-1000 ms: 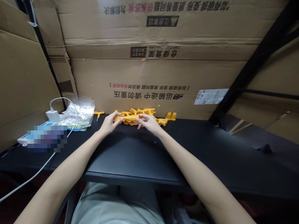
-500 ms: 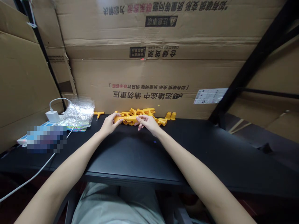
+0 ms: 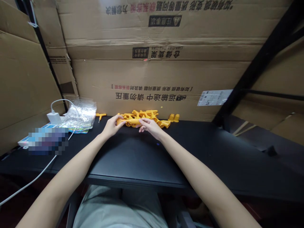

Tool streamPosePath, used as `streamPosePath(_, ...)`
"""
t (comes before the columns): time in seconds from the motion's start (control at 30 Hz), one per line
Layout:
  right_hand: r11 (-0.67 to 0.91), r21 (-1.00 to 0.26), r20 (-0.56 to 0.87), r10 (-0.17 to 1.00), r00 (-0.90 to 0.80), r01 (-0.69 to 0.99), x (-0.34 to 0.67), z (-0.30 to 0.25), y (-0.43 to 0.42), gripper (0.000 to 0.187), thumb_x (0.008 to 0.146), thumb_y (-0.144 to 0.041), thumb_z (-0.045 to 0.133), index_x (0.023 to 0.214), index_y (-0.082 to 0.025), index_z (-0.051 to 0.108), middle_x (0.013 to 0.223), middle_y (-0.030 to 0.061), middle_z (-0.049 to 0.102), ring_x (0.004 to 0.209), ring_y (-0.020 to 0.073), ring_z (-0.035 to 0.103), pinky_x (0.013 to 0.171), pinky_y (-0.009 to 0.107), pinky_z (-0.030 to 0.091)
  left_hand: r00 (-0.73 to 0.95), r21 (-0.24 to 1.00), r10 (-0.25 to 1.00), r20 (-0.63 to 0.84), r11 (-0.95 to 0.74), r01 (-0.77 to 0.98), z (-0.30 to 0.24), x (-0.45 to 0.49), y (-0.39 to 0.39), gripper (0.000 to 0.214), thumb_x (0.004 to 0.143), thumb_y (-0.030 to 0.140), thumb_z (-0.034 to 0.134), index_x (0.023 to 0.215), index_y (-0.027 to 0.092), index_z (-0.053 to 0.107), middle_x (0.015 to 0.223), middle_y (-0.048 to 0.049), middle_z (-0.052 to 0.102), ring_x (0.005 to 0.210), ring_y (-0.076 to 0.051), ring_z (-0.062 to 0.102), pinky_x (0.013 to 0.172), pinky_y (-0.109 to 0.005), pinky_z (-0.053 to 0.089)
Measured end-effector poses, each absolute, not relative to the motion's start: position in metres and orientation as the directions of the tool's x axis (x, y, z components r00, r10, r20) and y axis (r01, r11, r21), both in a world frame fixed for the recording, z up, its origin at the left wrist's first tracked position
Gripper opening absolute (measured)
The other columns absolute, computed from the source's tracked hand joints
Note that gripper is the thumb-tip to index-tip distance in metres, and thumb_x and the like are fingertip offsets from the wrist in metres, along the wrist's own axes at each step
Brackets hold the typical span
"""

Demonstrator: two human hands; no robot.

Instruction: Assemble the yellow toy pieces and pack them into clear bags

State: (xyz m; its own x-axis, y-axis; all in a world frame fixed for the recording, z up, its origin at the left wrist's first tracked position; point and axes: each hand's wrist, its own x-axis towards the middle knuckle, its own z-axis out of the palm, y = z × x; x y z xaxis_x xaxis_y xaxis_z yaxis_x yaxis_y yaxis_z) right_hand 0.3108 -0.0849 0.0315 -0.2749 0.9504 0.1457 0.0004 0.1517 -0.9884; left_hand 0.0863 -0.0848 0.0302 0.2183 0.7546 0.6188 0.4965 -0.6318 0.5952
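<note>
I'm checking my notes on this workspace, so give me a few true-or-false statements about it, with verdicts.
1. The left hand and right hand hold one long yellow piece between them. True.
2. The tabletop is white. False: the tabletop is black.
3. Two small yellow cups stand to the right of the right hand. True.
4. The white adapter is right of both hands. False: the white adapter is left of them.
5. A white label is on the cardboard. True.
</note>
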Motion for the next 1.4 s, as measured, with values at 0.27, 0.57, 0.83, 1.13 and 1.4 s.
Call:
streamPosePath(0.27,0.249,-0.968,0.228,0.930,-0.287,0.036,0.313,0.034,-0.085,0.046,0.066,-0.054,0.073,0.087,-0.014,0.061,0.075,0.0070,0.070,0.050,0.0109,0.061,0.052,0.024,0.044,0.210,0.603,0.755,0.622,-0.632,0.486,0.030,0.087,-0.086,0.028,0.082,0.046,0.057,0.086,0.019,0.055,0.053,0.0072,0.044,0.046,-0.007,0.037,0.050,-0.020,0.031)
streamPosePath(0.57,0.272,-0.960,0.247,0.933,-0.262,0.064,0.308,0.044,-0.095,0.045,0.067,-0.057,0.070,0.080,-0.015,0.061,0.070,0.0057,0.070,0.045,0.0118,0.060,0.048,0.025,0.043,0.213,0.500,0.697,0.684,-0.661,0.560,0.031,0.086,-0.086,0.022,0.081,0.040,0.060,0.087,0.018,0.056,0.066,0.0020,0.054,0.060,-0.011,0.049,0.058,-0.021,0.038)
streamPosePath(0.83,0.195,-0.981,0.187,0.955,-0.229,0.012,0.303,0.048,-0.099,0.041,0.072,-0.055,0.068,0.073,-0.015,0.059,0.066,0.0059,0.069,0.042,0.0108,0.057,0.043,0.024,0.041,0.218,0.396,0.629,0.746,-0.682,0.615,0.025,0.085,-0.082,0.022,0.082,0.037,0.061,0.092,0.018,0.057,0.087,-0.0031,0.063,0.075,-0.013,0.057,0.072,-0.025,0.046)
streamPosePath(1.13,0.036,-0.993,0.059,0.975,-0.214,-0.110,0.301,0.044,-0.095,0.030,0.083,-0.047,0.058,0.077,-0.018,0.062,0.065,0.0066,0.069,0.045,0.0128,0.058,0.051,0.027,0.050,0.254,0.318,0.575,0.778,-0.708,0.631,0.023,0.090,-0.086,0.029,0.084,0.038,0.060,0.105,0.018,0.055,0.096,-0.0066,0.062,0.085,-0.016,0.060,0.079,-0.029,0.048)
streamPosePath(1.4,0.241,-0.935,0.219,0.970,0.109,-0.262,0.328,0.049,-0.073,0.027,0.078,-0.044,0.060,0.086,-0.022,0.048,0.078,0.0067,0.070,0.069,0.0210,0.069,0.070,0.036,0.056,0.344,0.420,0.702,0.624,-0.673,0.609,0.019,0.094,-0.091,0.053,0.089,0.040,0.049,0.136,0.023,0.033,0.131,-0.0114,0.051,0.094,-0.017,0.061,0.082,-0.034,0.051)
